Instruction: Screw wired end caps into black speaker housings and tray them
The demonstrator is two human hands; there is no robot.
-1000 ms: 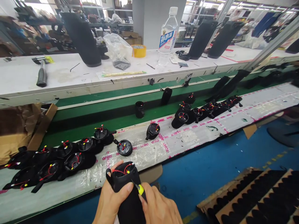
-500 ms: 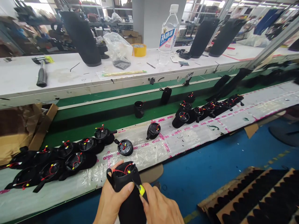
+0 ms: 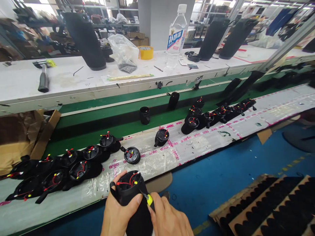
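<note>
My left hand [image 3: 120, 209] is wrapped round a black cylindrical speaker housing [image 3: 138, 218], thumb across its front. The housing is tilted with its open end up, and red wires with small yellow and white connectors show inside; a black strap loop sticks out on its left. My right hand [image 3: 169, 214] grips a utility knife [image 3: 150, 200] with a yellow-and-black handle. Its thin blade points up and left at the housing's side, just below the rim by my left thumb. Whether the blade cuts in, I cannot tell. The housing's lower end is out of frame.
Several similar housings [image 3: 79, 170] stand left on the plastic-covered bench [image 3: 147, 164]; more [image 3: 192, 124] stand right. A green belt [image 3: 118, 121] runs behind. The white shelf [image 3: 81, 83] holds a bottle [image 3: 175, 39], tape [image 3: 145, 52] and a hammer [image 3: 44, 77]. Cartons [image 3: 268, 209] are at lower right.
Very little differs. The housing and both hands have shifted slightly, and the knife's blade stays close below the rim. The grip of each hand is the same.
</note>
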